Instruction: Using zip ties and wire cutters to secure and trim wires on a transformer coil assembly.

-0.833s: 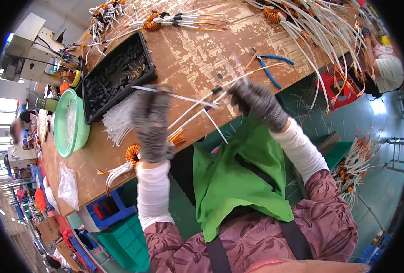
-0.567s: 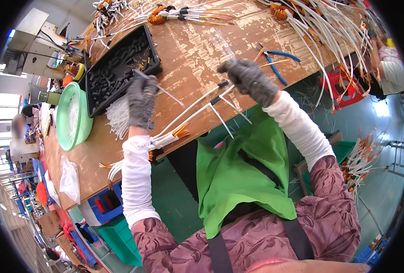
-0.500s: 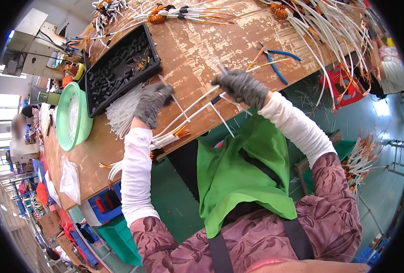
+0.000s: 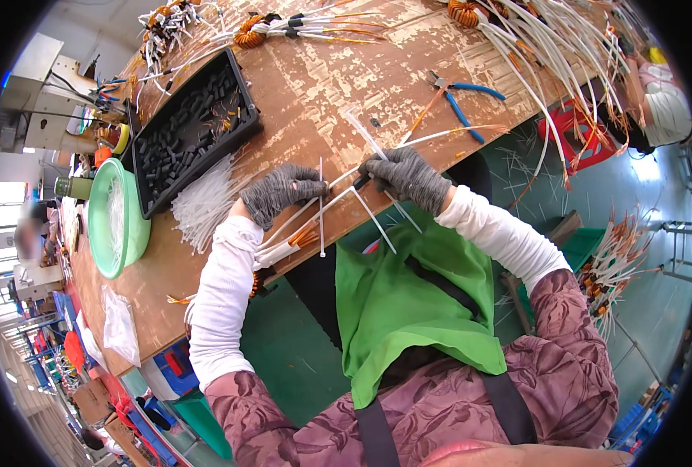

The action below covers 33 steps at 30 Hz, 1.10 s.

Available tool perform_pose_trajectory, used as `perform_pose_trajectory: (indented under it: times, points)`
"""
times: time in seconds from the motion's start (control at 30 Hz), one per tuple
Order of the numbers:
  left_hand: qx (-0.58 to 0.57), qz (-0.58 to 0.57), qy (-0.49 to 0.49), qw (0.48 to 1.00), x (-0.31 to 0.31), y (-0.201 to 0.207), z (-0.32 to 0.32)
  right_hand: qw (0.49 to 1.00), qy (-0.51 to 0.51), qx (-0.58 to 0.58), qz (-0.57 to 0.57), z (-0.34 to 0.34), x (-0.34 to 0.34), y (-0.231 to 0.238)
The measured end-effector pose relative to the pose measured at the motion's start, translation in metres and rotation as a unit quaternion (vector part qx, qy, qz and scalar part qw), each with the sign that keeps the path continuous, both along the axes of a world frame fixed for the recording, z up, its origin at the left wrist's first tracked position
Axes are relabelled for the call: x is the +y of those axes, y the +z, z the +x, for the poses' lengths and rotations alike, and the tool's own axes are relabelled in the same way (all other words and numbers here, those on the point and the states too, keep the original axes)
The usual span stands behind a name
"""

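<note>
My left hand point(image 4: 283, 193), in a grey glove, pinches a thin white cable tie point(image 4: 322, 226) that stands across the white wires. My right hand point(image 4: 408, 177), gloved alike, is closed around a white wire point(image 4: 344, 177) beside a short black sleeve point(image 4: 361, 182). Another cable tie point(image 4: 373, 222) is fastened on the wires just below, its tail hanging over the table edge. A clear strip point(image 4: 364, 131) juts up from the right fingers. Below my left hand lies the bundle of white wires with copper-coloured ends point(image 4: 303, 236).
A black tray point(image 4: 254, 124) of black sleeves stands left, beside loose cable ties point(image 4: 204, 204) and a green basin point(image 4: 140, 233). Blue-handled cutters point(image 4: 463, 109) lie right of the hands. Wire bundles with an orange coil point(image 4: 250, 33) lie at the back. A red stool point(image 4: 568, 132) stands right.
My left hand has come right and down, bringing the cable tie across the wires close to my right hand. My right hand has dropped slightly and holds the wire near the black sleeve.
</note>
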<state>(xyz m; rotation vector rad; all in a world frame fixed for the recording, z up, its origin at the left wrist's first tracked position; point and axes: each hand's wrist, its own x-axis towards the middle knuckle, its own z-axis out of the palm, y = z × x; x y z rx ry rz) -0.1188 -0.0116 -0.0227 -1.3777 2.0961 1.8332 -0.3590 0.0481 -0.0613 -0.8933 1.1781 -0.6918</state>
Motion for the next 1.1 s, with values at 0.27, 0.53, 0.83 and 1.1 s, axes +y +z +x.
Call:
perform_pose_trajectory:
  times: [0.27,0.53,0.83,1.1]
  points:
    - [0.046,-0.028,0.1,0.994,0.004,-0.004,0.012,0.991,-0.128,-0.024,0.007,0.006,-0.002,0.004]
    - [0.121,-0.091,0.204,0.967,0.001,0.017,0.002,0.987,-0.107,-0.094,-0.07,0.007,-0.019,0.009]
    - [0.226,-0.066,0.416,0.878,-0.019,-0.009,-0.056,0.985,-0.131,-0.092,-0.069,0.007,-0.017,0.017]
    - [0.287,0.095,0.335,0.892,-0.022,-0.024,-0.06,0.993,-0.054,-0.032,-0.103,-0.001,-0.02,0.022]
